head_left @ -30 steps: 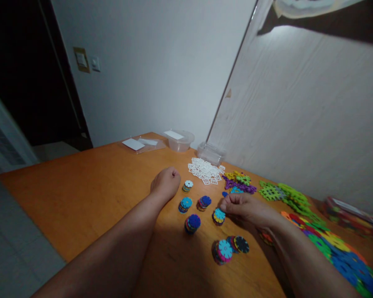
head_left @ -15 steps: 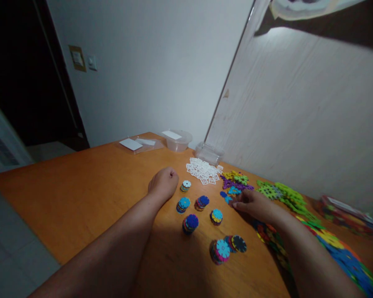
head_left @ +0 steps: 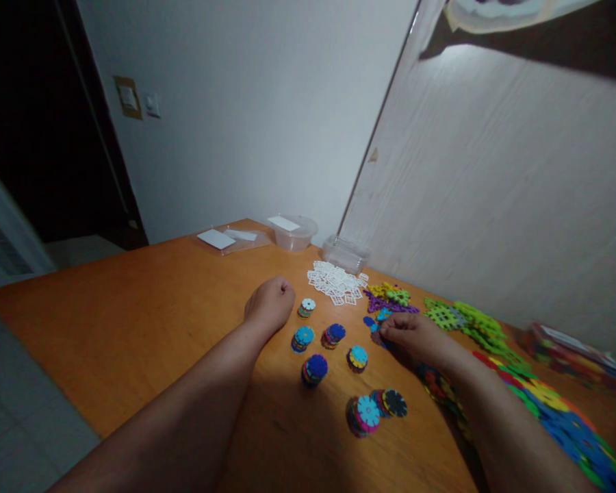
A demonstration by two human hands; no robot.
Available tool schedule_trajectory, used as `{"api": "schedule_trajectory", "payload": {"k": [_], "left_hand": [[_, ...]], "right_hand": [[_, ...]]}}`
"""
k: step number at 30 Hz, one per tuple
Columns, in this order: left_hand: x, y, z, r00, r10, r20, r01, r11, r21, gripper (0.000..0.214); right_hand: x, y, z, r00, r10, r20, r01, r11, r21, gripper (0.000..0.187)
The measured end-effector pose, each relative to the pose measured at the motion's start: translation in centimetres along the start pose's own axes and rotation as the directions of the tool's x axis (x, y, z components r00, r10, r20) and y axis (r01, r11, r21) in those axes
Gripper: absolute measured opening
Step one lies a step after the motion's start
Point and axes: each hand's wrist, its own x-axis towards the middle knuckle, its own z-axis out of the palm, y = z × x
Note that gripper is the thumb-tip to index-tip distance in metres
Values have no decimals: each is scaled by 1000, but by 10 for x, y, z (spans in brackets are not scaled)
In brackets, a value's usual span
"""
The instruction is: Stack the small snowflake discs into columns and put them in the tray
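My left hand [head_left: 270, 305] rests on the orange table [head_left: 133, 322] as a closed fist, holding nothing that I can see. Just right of it stand several small stacks of coloured flower-shaped discs [head_left: 333, 335]. My right hand [head_left: 411, 333] lies further right with its fingers curled and pinched on a small light-blue disc piece [head_left: 382, 315] at the edge of the purple and yellow pieces [head_left: 390, 298]. A toppled stack of discs [head_left: 372, 411] lies nearer to me.
A pile of white square lattice pieces [head_left: 336, 282] lies beyond the stacks. Clear plastic tubs [head_left: 293, 231] and a lid stand at the far edge. Green lattice pieces [head_left: 467, 320] and a long multicoloured spread [head_left: 554, 411] run along the right wall. A dark doorway is at left.
My right hand has left the disc stack near the middle and moved away to the loose blue pieces by the purple pile, closing its fingers on one. My left fist has stayed put.
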Motion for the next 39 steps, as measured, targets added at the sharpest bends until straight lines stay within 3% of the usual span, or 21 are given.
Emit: {"api": "schedule_trajectory", "payload": {"k": [6, 10, 14, 21, 25, 31, 39], "left_hand": [[1, -2, 2, 1000, -10, -2, 10, 1000, 12, 23], [1, -2, 2, 1000, -8, -1, 8, 1000, -3, 22], [1, -2, 1, 1000, -8, -8, 8, 1000, -16, 21], [1, -2, 2, 1000, -5, -7, 5, 1000, -21, 21], [1, -4, 4, 1000, 8, -23, -9, 1000, -27, 22], [2, -4, 5, 1000, -5, -17, 5, 1000, -18, 22], [2, -3, 4, 1000, -12, -12, 12, 1000, -9, 23]], "right_hand": [[-2, -9, 6, 999, -23, -34, 31, 972, 235, 28], [-13, -28, 9, 985, -54, 165, -23, 902, 431, 34], [-21, -45, 16, 952, -98, 290, -49, 886, 461, 35], [-22, -41, 25, 969, -39, 244, -39, 951, 307, 37], [-30, -48, 25, 963, -73, 261, 51, 995, 90, 40], [-34, -65, 27, 961, -113, 253, 156, 975, -157, 37], [-34, -69, 30, 950, -200, 241, 249, 949, -192, 16]]}}
